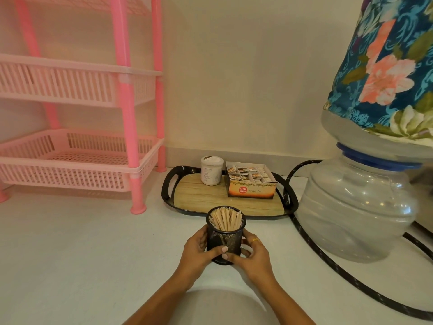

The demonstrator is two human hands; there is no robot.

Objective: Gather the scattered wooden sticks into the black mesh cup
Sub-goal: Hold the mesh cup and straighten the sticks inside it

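Left hand (199,248) and right hand (251,253) clasped black mesh cup (226,233), fingers curled round; wooden sticks (226,219) stood inside, just before tray (210,200)

You've got open counter (75,249) on your left, as far as the pink rack (137,184). Forward is blocked: tray (201,200) just behind the cup (225,240). On your right, a black cable (301,232) lies across the counter, big water jug (356,219) beyond.
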